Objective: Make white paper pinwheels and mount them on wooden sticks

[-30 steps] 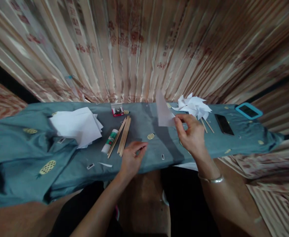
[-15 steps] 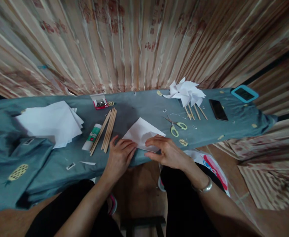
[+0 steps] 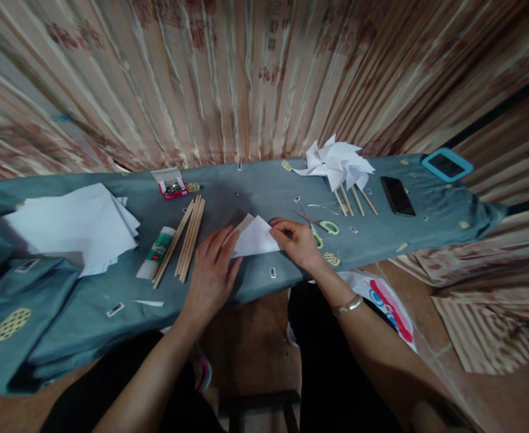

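Observation:
A white sheet of paper (image 3: 257,238) lies on the cloth in front of me, folded over into a triangle with a second peak showing behind its top. At the left corner, my left hand (image 3: 212,264) holds the paper between thumb and fingers. My right hand (image 3: 299,242) pinches the right side of it, fingertips near the sloping edge. Just beyond my right hand are scissors (image 3: 329,227) with yellow-green handles, partly covered by that hand. Wooden sticks (image 3: 191,237) and a glue stick (image 3: 159,251) lie left of my left hand.
White paper pinwheels (image 3: 340,165) on sticks lie at the back right, beside a dark phone (image 3: 398,196) and a blue-framed device (image 3: 447,165). A small red and white box (image 3: 173,185) holds metal pieces. Loose paper sheets (image 3: 74,225) are piled at left. A curtain (image 3: 228,84) hangs behind.
The paper's near part has been folded up, turning the flat sheet into a triangle. Both hands have moved away from me with it, and the right hand now pinches higher on its side.

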Demonstrator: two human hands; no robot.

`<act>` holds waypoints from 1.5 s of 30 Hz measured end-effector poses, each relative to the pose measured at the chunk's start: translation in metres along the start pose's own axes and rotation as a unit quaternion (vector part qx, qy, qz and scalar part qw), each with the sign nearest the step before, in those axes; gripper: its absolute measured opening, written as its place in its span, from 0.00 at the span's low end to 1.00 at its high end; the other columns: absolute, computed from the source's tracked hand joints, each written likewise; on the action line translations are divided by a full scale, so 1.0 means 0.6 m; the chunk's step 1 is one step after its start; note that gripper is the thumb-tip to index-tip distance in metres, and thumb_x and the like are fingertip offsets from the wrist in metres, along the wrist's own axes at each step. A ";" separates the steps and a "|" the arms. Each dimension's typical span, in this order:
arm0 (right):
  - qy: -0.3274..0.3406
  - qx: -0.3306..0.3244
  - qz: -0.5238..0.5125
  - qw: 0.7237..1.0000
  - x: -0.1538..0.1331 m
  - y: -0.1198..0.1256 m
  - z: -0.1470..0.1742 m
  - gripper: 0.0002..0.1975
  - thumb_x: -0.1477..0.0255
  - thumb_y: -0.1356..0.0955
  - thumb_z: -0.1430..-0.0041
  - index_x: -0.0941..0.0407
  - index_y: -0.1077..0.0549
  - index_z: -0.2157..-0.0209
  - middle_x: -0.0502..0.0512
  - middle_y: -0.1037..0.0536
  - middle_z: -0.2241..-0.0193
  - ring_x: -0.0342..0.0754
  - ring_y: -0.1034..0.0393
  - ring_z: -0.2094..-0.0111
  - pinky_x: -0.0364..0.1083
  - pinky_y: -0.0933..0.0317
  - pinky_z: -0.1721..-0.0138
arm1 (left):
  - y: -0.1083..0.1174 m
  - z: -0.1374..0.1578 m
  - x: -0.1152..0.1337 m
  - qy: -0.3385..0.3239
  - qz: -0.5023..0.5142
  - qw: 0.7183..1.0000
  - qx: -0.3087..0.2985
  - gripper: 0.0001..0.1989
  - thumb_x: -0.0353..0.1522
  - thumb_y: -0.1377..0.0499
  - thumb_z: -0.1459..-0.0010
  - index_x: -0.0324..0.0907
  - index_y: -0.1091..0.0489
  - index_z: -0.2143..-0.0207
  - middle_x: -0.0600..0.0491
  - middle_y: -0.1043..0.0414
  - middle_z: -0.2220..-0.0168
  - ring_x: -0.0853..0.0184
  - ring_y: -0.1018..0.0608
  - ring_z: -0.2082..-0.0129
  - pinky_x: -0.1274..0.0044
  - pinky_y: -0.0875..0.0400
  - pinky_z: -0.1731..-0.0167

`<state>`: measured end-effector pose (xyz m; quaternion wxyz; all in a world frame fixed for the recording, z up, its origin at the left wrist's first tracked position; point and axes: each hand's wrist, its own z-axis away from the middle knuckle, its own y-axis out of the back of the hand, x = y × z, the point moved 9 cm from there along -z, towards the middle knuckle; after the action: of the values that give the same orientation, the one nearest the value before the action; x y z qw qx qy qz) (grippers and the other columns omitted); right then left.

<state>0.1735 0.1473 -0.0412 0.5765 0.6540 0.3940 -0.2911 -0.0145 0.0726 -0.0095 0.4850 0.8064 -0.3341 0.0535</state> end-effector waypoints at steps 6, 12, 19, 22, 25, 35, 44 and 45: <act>0.022 0.028 0.079 0.996 -0.007 -0.009 -0.017 0.06 0.72 0.31 0.44 0.55 0.21 0.71 0.60 0.20 0.54 0.54 0.26 0.51 0.53 0.37 0.45 | -0.054 0.030 0.072 -0.103 -0.053 0.987 -0.112 0.21 0.31 0.48 0.35 0.34 0.39 0.40 0.39 0.36 0.38 0.54 0.37 0.35 0.57 0.41 0.38; 0.020 0.042 0.119 0.992 -0.011 -0.016 -0.025 0.05 0.74 0.31 0.44 0.55 0.21 0.70 0.59 0.21 0.53 0.53 0.28 0.48 0.53 0.39 0.44 | -0.077 0.040 0.064 -0.065 -0.088 0.980 -0.165 0.28 0.36 0.44 0.37 0.32 0.41 0.38 0.38 0.40 0.35 0.50 0.40 0.34 0.53 0.45 0.36; 0.016 0.045 0.146 0.988 -0.015 -0.028 -0.035 0.04 0.75 0.31 0.44 0.55 0.21 0.69 0.60 0.22 0.51 0.55 0.29 0.48 0.54 0.38 0.44 | -0.081 0.036 0.058 -0.060 -0.118 0.974 -0.181 0.31 0.40 0.44 0.37 0.29 0.42 0.37 0.36 0.42 0.35 0.48 0.40 0.34 0.53 0.47 0.36; 0.022 0.056 0.156 0.986 -0.017 -0.030 -0.035 0.04 0.75 0.31 0.44 0.55 0.22 0.70 0.60 0.22 0.52 0.55 0.29 0.49 0.54 0.38 0.44 | -0.082 0.035 0.057 -0.061 -0.124 0.973 -0.182 0.32 0.40 0.44 0.37 0.28 0.42 0.38 0.36 0.42 0.35 0.47 0.40 0.34 0.52 0.47 0.36; 0.021 0.056 0.169 0.984 -0.020 -0.031 -0.035 0.04 0.76 0.31 0.45 0.56 0.22 0.70 0.60 0.22 0.52 0.54 0.29 0.50 0.53 0.38 0.44 | -0.083 0.035 0.055 -0.060 -0.126 0.972 -0.188 0.32 0.41 0.44 0.37 0.29 0.41 0.38 0.36 0.41 0.35 0.47 0.40 0.34 0.53 0.47 0.36; 0.026 0.054 0.170 0.984 -0.020 -0.034 -0.035 0.05 0.77 0.33 0.44 0.56 0.24 0.71 0.61 0.22 0.53 0.55 0.31 0.49 0.54 0.40 0.44 | -0.085 0.036 0.052 -0.055 -0.119 0.972 -0.195 0.32 0.42 0.45 0.37 0.29 0.41 0.38 0.35 0.41 0.36 0.48 0.40 0.34 0.52 0.47 0.36; 0.049 0.065 0.169 0.982 -0.020 -0.035 -0.032 0.05 0.77 0.33 0.44 0.55 0.26 0.71 0.61 0.22 0.54 0.55 0.31 0.49 0.55 0.40 0.43 | -0.081 0.032 0.051 -0.046 -0.106 0.972 -0.203 0.30 0.42 0.48 0.35 0.31 0.42 0.37 0.35 0.43 0.34 0.49 0.42 0.33 0.51 0.50 0.36; 0.051 0.067 0.169 0.982 -0.020 -0.035 -0.032 0.05 0.77 0.33 0.44 0.54 0.26 0.71 0.60 0.22 0.54 0.55 0.31 0.50 0.55 0.40 0.44 | -0.082 0.032 0.050 -0.046 -0.105 0.972 -0.204 0.31 0.42 0.48 0.35 0.31 0.42 0.37 0.36 0.43 0.34 0.49 0.42 0.33 0.51 0.50 0.36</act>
<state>0.1480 0.1647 -0.0386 0.5513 0.7623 0.2861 -0.1817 0.0331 0.0570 -0.0438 0.6260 0.7228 -0.2735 -0.1043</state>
